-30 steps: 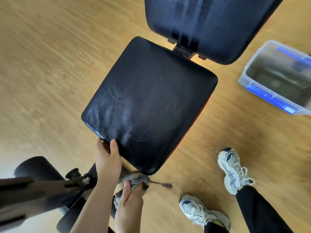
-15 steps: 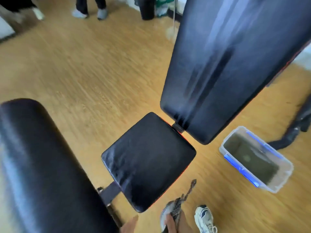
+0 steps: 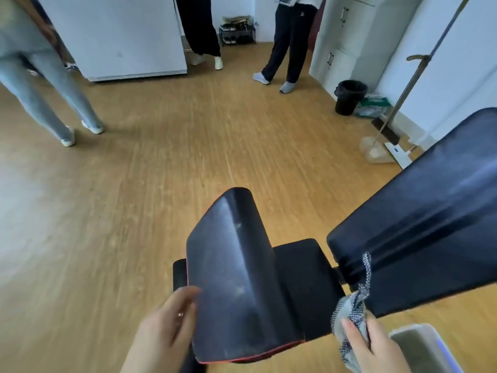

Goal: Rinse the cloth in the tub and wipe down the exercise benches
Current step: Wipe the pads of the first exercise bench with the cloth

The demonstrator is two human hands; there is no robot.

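Observation:
A black padded exercise bench stands in front of me. Its curved front pad (image 3: 234, 265) rises at centre, the flat seat (image 3: 304, 278) lies behind it, and the long backrest (image 3: 419, 227) slopes up to the right. My right hand (image 3: 376, 348) grips a bunched grey checked cloth (image 3: 352, 308) just below the backrest's lower end. My left hand (image 3: 164, 327) is beside the left edge of the curved pad with its fingers straight. Whether it touches the pad is unclear. The corner of the clear tub (image 3: 422, 345) shows at the bottom right.
Three people stand at the far side of the wooden floor (image 3: 161, 184). A black bin (image 3: 349, 96), a bag and a mop (image 3: 382, 149) stand by the right wall. A white cabinet (image 3: 121, 36) stands at the back left.
My view has lifted from the seat to the room. My right hand with the cloth has come up toward the backrest. My left hand has come away from the seat's edge to the curved pad.

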